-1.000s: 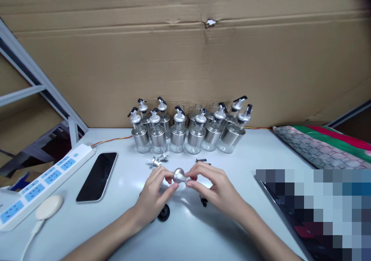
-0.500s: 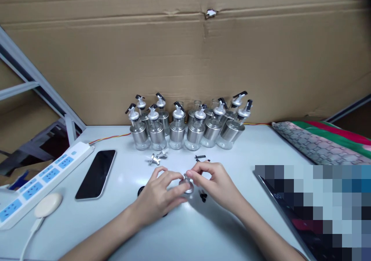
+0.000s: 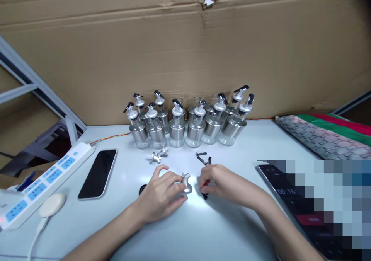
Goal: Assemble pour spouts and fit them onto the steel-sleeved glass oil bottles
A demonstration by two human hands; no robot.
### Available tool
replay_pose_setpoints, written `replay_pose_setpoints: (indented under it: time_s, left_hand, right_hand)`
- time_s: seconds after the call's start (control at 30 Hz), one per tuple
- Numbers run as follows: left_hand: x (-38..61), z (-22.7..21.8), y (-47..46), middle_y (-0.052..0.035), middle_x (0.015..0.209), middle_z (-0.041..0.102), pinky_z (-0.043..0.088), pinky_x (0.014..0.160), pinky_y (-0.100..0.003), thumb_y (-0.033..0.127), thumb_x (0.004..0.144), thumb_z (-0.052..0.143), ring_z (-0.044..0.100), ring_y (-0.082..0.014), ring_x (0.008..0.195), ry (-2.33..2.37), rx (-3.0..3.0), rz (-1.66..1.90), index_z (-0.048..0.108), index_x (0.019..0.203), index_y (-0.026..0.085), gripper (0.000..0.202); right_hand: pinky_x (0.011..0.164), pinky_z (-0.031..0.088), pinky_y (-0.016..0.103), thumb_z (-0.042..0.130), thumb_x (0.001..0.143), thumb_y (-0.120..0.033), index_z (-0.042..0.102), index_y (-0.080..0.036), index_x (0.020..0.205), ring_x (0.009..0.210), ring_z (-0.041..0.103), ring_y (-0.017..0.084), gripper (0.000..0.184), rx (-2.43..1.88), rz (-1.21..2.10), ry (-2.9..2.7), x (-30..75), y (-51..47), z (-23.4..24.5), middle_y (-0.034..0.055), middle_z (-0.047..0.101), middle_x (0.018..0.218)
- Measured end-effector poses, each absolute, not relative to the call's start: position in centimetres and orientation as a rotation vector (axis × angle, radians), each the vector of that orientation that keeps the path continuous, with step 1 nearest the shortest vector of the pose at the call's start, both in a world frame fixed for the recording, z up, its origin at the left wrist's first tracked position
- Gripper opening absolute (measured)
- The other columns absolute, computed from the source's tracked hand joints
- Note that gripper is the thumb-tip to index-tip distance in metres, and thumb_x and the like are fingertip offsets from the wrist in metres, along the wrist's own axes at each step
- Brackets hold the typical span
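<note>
My left hand (image 3: 164, 193) is closed on a silver pourer spout (image 3: 186, 183), thumb and fingers at its round base and the narrow nozzle upwards. To its right, my right hand (image 3: 216, 181) points down at the table, its fingertips pinched on small black parts (image 3: 205, 196); the fingers hide some of them. Thin black lever pieces (image 3: 202, 159) lie just beyond the right hand. Two more silver spouts (image 3: 155, 157) rest on the table beyond the left hand. A black round piece (image 3: 142, 189) shows partly behind the left hand.
Several glass-and-steel bottles (image 3: 176, 131), many with spouts fitted, line the back against a cardboard wall (image 3: 162, 60). At left are a phone (image 3: 97, 174), a power strip (image 3: 43, 181) and a white round charger (image 3: 52, 205). A dark screen device (image 3: 278, 183) lies at right.
My right hand has left the top of the spout and moved down and right to the small black parts. My left hand still holds the spout. The camera view has shifted slightly.
</note>
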State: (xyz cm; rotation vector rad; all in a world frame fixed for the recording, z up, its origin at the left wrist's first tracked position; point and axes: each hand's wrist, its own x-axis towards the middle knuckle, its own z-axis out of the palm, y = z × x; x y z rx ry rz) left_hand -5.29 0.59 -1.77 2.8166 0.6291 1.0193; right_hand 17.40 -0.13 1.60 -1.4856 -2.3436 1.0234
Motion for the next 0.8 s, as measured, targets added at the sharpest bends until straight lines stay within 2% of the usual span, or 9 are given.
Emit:
replay_pose_setpoints:
  time_s: [0.2,0.47,0.6,0.8]
  left_hand:
    - [-5.20,-1.62,0.57,-0.0030,0.086,0.067,0.036,0.094,-0.038,0.019,0.090,0.054,0.064,-0.0136,0.079,0.659,2.797,1.014,0.053,0.098,0.017,0.009]
    - [-5.28,-1.71,0.66,-0.0025,0.089,0.068,0.029,0.099,-0.039,0.019,0.089,0.055,0.064,-0.0152,0.087,0.698,2.761,1.005,0.052,0.100,0.017,0.011]
    - [-5.23,-1.69,0.62,-0.0025,0.090,0.069,0.028,0.100,-0.039,0.020,0.090,0.055,0.065,-0.0155,0.087,0.702,2.757,1.001,0.052,0.102,0.018,0.013]
    - [-5.11,-1.44,0.44,-0.0024,0.091,0.070,0.024,0.103,-0.041,0.019,0.090,0.054,0.064,-0.0157,0.089,0.753,2.738,1.037,0.051,0.104,0.019,0.015]
  right_hand:
    - [0.067,0.042,0.024,0.059,0.069,-0.001,0.075,-0.017,0.077,0.074,0.062,0.018,0.024,-1.547,1.013,-2.335,17.07,-0.06,0.61,0.0047,0.071,0.077]
    - [0.067,0.040,0.026,0.056,0.078,-0.007,0.073,-0.017,0.081,0.074,0.061,0.018,0.020,-1.629,0.877,-2.291,16.90,0.06,0.90,0.0052,0.071,0.079]
    - [0.068,0.041,0.026,0.064,0.074,-0.009,0.072,-0.018,0.089,0.076,0.061,0.019,0.019,-1.647,0.920,-2.284,17.05,0.10,0.85,0.0045,0.070,0.081]
    - [0.070,0.044,0.028,0.056,0.080,-0.008,0.067,-0.016,0.079,0.077,0.061,0.019,0.014,-1.524,0.754,-2.261,17.03,0.18,0.81,0.0065,0.066,0.086]
